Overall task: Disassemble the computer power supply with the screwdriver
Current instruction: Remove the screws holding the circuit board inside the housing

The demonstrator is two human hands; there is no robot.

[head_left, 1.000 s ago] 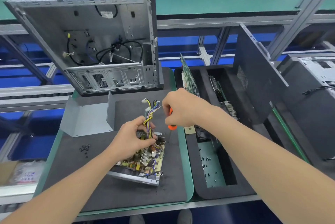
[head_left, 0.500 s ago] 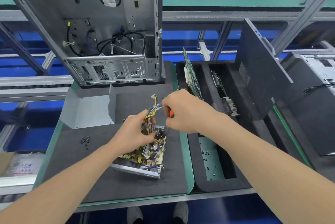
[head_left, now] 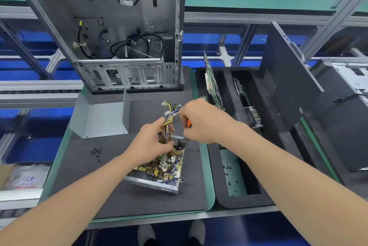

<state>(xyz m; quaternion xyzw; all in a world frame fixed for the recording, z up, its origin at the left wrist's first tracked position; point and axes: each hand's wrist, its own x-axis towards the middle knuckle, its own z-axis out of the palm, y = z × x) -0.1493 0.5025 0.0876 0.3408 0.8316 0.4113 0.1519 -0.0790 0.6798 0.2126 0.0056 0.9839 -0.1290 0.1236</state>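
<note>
Little moved: left hand grip clamped on wires, right hand on screwdriver.

The dark grey foam mat lies bare left of and before the opened silver power supply. Behind stand a bent grey metal cover and an open grey computer case; black screws lie left.
</note>
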